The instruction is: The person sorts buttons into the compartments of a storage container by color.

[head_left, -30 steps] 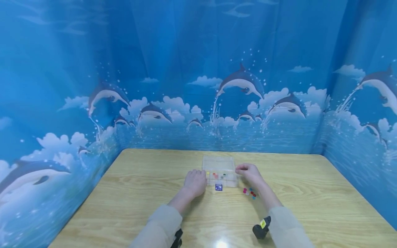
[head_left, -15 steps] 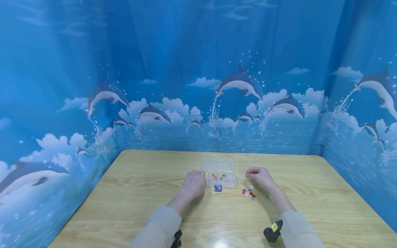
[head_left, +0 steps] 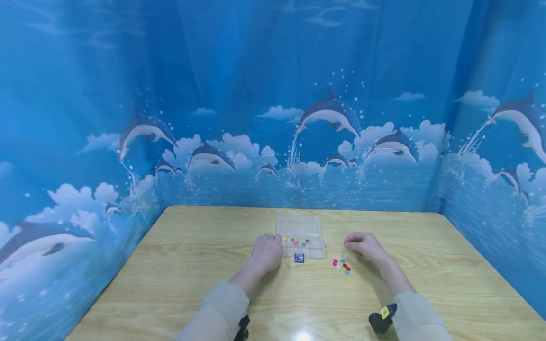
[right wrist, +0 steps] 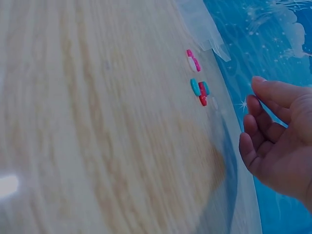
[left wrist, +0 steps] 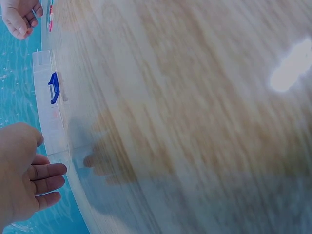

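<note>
Starting at the left, see the left hand [head_left: 268, 251] against the left end of the clear box [head_left: 317, 253], much as a second ago, with fingers loosely bent; can't tell whether pinching the wall or only touching it. Lies open on the table [head_left: 192, 284], with the lid [head_left: 299, 225] laid back along the far side. Inside that box, can make out a yellow piece [head_left: 284, 238], some orange-pink ones [head_left: 295, 243] and, farther right, a dark one [head_left: 307, 241], none visibly shifted. At the middle of the box's near side, notice a purple-blue clasp [head_left: 299, 258] with pale marks, too small to read. To the right of the box, find loose pink pieces [head_left: 334, 263], red pieces [head_left: 346, 267], plus blue and white ones. Beside these, can now see a pale piece [head_left: 346, 255], perhaps covered by a hand earlier. Farthest from the box, find the right hand [head_left: 364, 245], drawn away from its right end within the last second; fingers slack, with nothing visible between them. Leaves, by judgement, only the left hand's contact at the box. Can read no brand or writing, not even on the yellow patch [head_left: 385, 312] of the right wrist's device.
</note>
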Demonstrator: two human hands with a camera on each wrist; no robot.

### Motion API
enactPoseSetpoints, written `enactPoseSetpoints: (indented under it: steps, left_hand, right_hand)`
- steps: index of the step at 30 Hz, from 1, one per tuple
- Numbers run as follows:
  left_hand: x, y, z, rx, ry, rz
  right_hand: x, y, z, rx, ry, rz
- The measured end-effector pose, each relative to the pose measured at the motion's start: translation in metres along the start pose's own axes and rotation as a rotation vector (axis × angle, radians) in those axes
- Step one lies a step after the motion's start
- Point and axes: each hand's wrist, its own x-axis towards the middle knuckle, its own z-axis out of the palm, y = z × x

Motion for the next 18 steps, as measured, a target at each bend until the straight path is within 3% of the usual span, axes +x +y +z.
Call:
enactPoseSetpoints:
  steps: [11,18]
  left_hand:
    - [0.000,-0.001,-0.002,-0.019,0.001,-0.001]
    - [-0.002,-0.001,-0.003,-0.016,0.017,0.010]
  right_hand:
    - [-0.003,0.006,0.000,-0.098,0.016,0.010]
    - [-0.004,0.012,0.004,-0.123,-0.008,-0.045]
